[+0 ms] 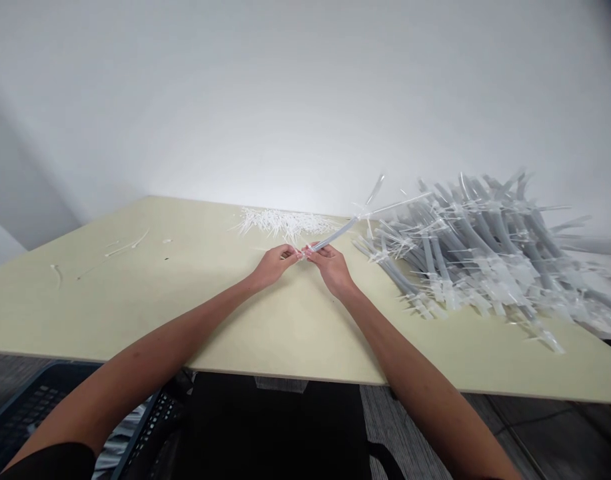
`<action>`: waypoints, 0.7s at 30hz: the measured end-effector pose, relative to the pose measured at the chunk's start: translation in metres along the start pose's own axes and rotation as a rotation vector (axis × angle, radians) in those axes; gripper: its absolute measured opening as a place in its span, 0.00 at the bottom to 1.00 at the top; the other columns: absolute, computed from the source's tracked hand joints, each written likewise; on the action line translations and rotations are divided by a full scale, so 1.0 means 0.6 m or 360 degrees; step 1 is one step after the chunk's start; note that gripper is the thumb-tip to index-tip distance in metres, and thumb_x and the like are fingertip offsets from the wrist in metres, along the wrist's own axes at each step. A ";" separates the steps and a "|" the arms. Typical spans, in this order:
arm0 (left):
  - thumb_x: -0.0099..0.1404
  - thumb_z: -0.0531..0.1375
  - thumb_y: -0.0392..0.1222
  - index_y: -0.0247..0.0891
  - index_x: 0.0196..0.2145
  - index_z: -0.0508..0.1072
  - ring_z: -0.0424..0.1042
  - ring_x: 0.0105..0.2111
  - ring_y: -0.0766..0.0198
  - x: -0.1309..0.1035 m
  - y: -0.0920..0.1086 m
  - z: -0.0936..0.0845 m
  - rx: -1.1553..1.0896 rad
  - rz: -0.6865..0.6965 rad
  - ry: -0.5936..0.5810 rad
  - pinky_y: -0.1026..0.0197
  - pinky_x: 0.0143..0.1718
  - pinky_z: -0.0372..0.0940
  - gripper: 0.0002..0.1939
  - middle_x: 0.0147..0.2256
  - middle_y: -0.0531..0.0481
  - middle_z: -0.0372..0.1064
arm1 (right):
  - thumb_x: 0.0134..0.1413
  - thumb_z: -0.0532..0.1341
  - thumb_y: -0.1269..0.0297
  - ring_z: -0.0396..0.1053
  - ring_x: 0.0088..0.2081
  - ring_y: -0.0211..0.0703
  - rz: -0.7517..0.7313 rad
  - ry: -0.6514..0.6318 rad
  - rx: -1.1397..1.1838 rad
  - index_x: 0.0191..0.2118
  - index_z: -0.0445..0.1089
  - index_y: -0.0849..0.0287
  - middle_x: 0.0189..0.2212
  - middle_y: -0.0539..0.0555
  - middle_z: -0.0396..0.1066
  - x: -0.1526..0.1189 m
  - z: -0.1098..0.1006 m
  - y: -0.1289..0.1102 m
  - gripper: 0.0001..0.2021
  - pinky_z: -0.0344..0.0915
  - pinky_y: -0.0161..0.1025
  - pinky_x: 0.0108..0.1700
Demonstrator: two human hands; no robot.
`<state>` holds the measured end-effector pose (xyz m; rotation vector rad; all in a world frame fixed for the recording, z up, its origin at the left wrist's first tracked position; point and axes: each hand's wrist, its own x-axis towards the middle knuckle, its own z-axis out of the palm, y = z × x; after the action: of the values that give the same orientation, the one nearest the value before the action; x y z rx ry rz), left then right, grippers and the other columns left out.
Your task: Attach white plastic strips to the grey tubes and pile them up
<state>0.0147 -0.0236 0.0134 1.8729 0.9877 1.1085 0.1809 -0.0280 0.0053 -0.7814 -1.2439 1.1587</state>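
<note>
Both my hands meet over the middle of the table. My right hand (330, 265) is closed around the near end of a grey flexible tube (338, 235), which slants up to the right and ends in a fork of clear thinner tubes. Against that same end, my left hand (278, 263) pinches with thumb and fingertips; a faint thin white strip, seemingly a cable tie (258, 249), pokes out behind it. The fingers partly cover the clear piece at the tube's end. Just beyond the hands lies a heap of white cable ties (285, 223).
A large pile of similar grey tubes with clear connectors (485, 233) fills the table's right side. A few loose ties (128, 248) lie to the left. A dark blue plastic basket (35, 393) stands below the front edge at left. A white wall (285, 100) rises behind the table.
</note>
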 end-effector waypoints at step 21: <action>0.58 0.55 0.57 0.34 0.31 0.70 0.66 0.35 0.65 0.002 -0.006 0.001 -0.0372 -0.0090 -0.0101 0.61 0.43 0.62 0.20 0.31 0.50 0.67 | 0.38 0.67 0.60 0.69 0.41 0.44 -0.0058 0.0007 0.0013 0.35 0.69 0.57 0.34 0.53 0.73 -0.005 0.004 -0.006 0.14 0.61 0.45 0.48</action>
<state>0.0148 -0.0210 0.0101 1.6717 0.8321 1.0752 0.1794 -0.0320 0.0082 -0.7523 -1.2443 1.1313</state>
